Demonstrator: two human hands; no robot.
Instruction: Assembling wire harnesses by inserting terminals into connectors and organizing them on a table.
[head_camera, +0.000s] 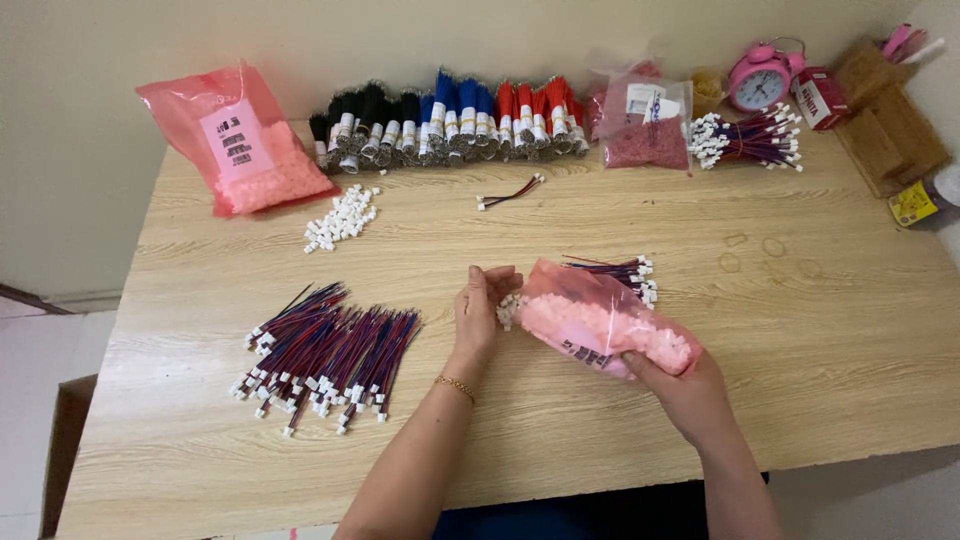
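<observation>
Wood-grain table takes up most of the view, everything sits on it. Along the far edge: a row of black, blue and red wire bundles, a big pink bag of white connectors at the far left, a smaller pink pouch and a pink alarm clock to the right. Near left, a heap of red-blue leads; a loose pile of white housings further back.

My right hand closes round the lower end of the pink plastic bag, tilted with its mouth toward my left hand, just beside it. Left fingers are curled at the bag mouth, touching the small white connectors spilling there; can't tell if I actually pinch one or only cup them.

Risks, judged from this: bag tipped too steep, and the connectors could pour out in a rush and scatter past my left hand, rolling off the near edge. Film is slick and soft, so my right-hand hold could slip. Finished leads lie right behind the bag; a sweep of it could knock them or mix loose housings in.
</observation>
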